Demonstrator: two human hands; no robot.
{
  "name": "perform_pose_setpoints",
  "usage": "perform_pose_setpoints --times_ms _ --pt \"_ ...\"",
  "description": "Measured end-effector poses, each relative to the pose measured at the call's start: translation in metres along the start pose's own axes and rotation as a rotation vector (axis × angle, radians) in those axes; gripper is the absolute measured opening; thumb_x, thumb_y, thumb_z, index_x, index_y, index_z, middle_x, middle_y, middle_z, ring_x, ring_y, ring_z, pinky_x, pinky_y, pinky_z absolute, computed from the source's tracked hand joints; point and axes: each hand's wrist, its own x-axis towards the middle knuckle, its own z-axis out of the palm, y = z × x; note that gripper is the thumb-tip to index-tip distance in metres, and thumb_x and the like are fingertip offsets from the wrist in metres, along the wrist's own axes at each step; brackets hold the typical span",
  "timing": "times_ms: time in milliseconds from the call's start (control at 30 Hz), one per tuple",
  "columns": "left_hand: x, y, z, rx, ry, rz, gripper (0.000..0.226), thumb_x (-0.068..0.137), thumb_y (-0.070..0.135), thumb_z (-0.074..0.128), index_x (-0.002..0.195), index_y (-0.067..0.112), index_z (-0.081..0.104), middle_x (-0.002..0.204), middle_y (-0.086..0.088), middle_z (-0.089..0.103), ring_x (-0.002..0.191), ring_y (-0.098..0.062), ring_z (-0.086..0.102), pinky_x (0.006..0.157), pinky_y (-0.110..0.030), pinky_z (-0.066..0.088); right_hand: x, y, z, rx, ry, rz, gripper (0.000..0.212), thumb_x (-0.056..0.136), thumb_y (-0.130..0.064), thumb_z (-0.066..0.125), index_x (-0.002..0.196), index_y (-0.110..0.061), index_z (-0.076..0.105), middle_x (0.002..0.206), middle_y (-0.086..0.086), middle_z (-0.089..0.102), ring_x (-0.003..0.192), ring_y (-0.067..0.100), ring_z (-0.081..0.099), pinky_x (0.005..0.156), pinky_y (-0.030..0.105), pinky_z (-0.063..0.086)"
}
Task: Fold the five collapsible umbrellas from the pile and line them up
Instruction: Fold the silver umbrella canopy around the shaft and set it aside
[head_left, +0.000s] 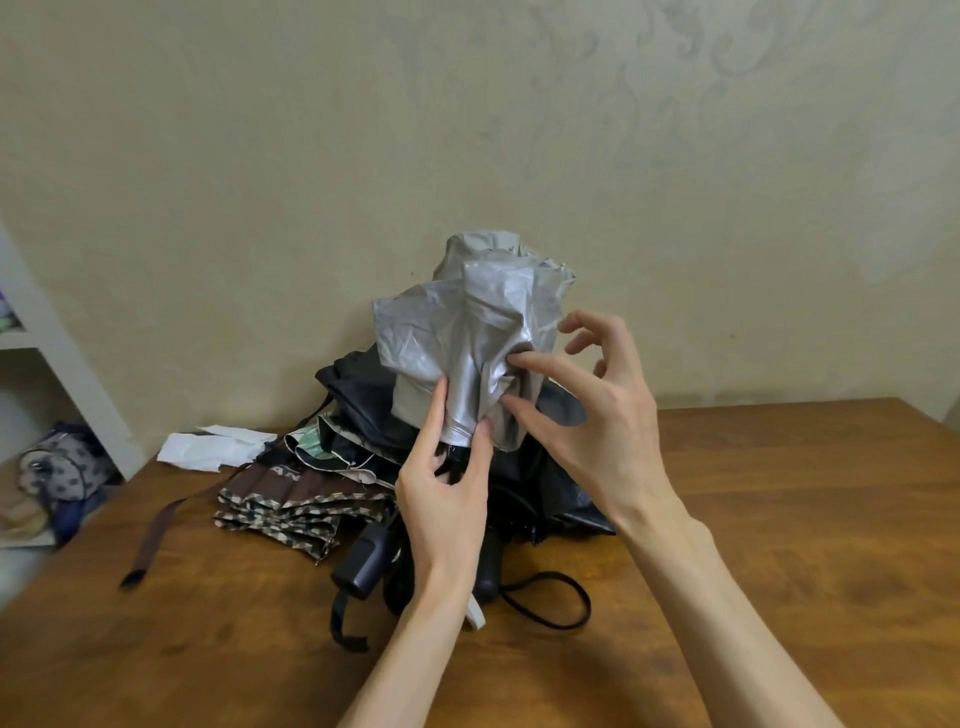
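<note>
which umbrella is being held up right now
The silver umbrella, pinched by the left hand and right hand; the brown patterned umbrella and black umbrellas lie on the table.

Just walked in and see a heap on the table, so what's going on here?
A person is handling a silver umbrella, held up over a pile of other umbrellas on the wooden table. The left hand grips its canopy near the bottom, and the right hand pinches a fold of the fabric. The canopy is crumpled, not folded. A brown patterned umbrella lies in the pile.
</note>
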Motion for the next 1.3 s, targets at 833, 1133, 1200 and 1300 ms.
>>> perform_pose_setpoints --times_ms 833,1133,1200,1300 --pt "0.004 -0.002 -0.004 0.015 0.006 0.010 0.063 0.096 0.029 0.076 0.152 0.048 0.052 0.131 0.030 0.065 0.120 0.010 0.059 0.110 -0.028 0.048 0.015 -0.014 -0.036 0.490 -0.416 0.217 0.009 0.083 -0.018 0.090 0.083 -0.022 0.082 0.095 -0.001 0.057 0.088 0.012 0.057 0.081 0.022 0.047" --pt "0.001 0.000 -0.002 0.030 -0.042 0.016 0.060 0.097 0.032 0.075 0.149 0.053 0.051 0.123 0.049 0.061 0.117 0.017 0.059 0.106 -0.026 0.050 0.016 -0.014 -0.028 0.503 -0.114 0.229 0.010 0.096 -0.014 0.078 0.105 -0.017 0.079 0.126 0.005 0.062 0.127 0.016 0.060 0.102 0.026 0.049" --pt "0.001 0.001 -0.002 0.032 -0.045 0.007 0.060 0.098 0.030 0.074 0.145 0.056 0.048 0.117 0.059 0.054 0.109 0.029 0.052 0.101 -0.020 0.046 0.017 -0.009 -0.030 0.468 -0.025 0.288 0.022 0.101 -0.013 0.073 0.121 -0.021 0.075 0.132 0.001 0.062 0.129 0.017 0.059 0.103 0.040 0.053" --pt "0.004 -0.001 -0.003 0.023 -0.048 0.013 0.061 0.099 0.027 0.074 0.145 0.057 0.047 0.118 0.060 0.052 0.109 0.032 0.049 0.098 -0.014 0.043 0.018 -0.003 -0.037 0.459 -0.053 0.414 0.044 0.104 -0.021 0.068 0.146 -0.031 0.057 0.148 -0.013 0.056 0.137 0.007 0.053 0.111 0.038 0.048"
